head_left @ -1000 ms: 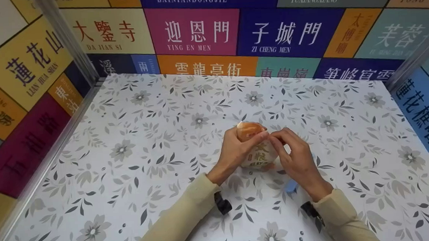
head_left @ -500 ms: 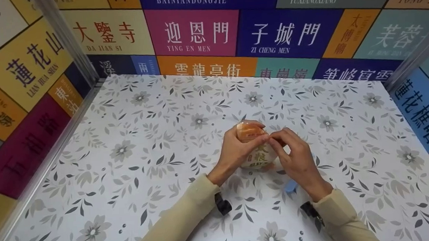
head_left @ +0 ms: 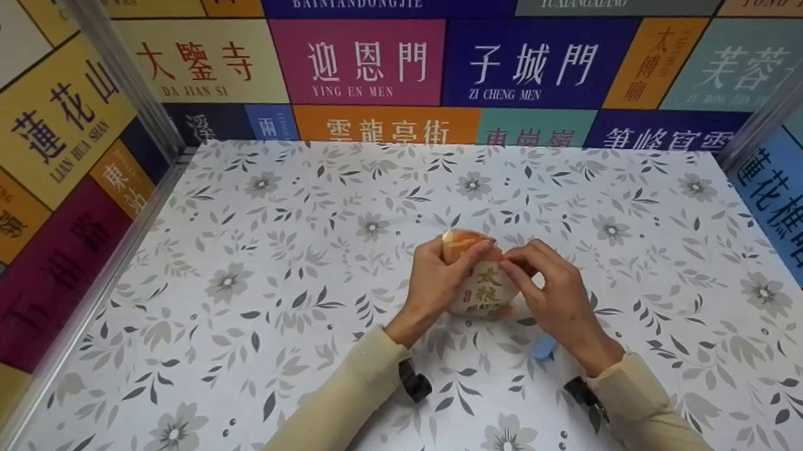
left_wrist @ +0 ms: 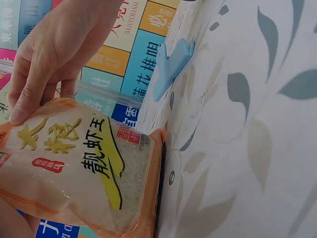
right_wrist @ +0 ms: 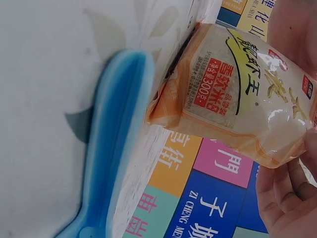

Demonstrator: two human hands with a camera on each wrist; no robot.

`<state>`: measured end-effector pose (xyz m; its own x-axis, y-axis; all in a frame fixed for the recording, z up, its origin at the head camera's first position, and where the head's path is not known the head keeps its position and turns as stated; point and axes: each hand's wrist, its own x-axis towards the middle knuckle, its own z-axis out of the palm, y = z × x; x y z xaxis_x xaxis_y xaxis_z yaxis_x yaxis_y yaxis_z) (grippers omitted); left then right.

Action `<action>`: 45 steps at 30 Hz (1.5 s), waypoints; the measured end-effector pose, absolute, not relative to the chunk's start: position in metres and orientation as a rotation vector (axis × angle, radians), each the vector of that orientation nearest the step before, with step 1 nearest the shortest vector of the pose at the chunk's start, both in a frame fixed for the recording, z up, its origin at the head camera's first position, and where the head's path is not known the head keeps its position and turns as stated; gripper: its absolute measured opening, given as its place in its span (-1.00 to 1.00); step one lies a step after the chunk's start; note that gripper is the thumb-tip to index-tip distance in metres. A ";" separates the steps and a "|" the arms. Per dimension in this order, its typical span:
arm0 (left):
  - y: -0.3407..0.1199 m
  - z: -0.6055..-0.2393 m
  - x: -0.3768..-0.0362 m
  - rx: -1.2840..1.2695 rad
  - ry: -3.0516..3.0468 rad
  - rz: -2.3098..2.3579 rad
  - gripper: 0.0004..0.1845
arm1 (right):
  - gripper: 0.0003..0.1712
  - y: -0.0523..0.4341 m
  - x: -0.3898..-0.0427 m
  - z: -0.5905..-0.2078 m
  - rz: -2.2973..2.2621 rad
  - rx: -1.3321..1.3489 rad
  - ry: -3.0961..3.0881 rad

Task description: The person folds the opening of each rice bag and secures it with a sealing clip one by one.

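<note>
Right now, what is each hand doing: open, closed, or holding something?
Left hand: fingers curled round the top of the rice bag, holding it upright on the table.
Right hand: fingertips pinching the same bag's top.

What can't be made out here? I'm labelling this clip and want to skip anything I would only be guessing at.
- Top of the rice bag: head view, covered by the left hand and right hand; sealed or opened, cannot tell.
- Blue clip: head view, mostly hidden behind the right wrist; right wrist view, cut off by the bottom edge.
- Small print on the bag: blurred in the head view.
</note>
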<state>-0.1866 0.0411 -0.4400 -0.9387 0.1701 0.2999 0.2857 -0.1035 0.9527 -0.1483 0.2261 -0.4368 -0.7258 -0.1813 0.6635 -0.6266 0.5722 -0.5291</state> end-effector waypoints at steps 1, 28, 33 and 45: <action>0.041 -0.440 -0.187 -0.530 -2.042 -2.216 -0.78 | -0.91 0.226 -0.148 -0.436 1.055 0.641 -2.252; 0.035 -0.439 -0.187 -0.488 -2.091 -2.223 -0.71 | -0.94 0.227 -0.146 -0.437 1.051 0.573 -2.296; 0.031 -0.440 -0.187 -0.510 -2.112 -2.205 -0.71 | -0.94 0.229 -0.146 -0.437 1.045 0.579 -2.286; 0.034 -0.440 -0.187 -0.496 -2.077 -2.199 -0.77 | -0.88 0.232 -0.146 -0.437 1.130 0.578 -2.246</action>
<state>-0.1872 0.0337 -0.4397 -0.9449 0.1640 0.2834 0.2736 -0.0804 0.9585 -0.1456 0.2318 -0.4373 -0.7538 -0.1268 0.6448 -0.5932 0.5533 -0.5847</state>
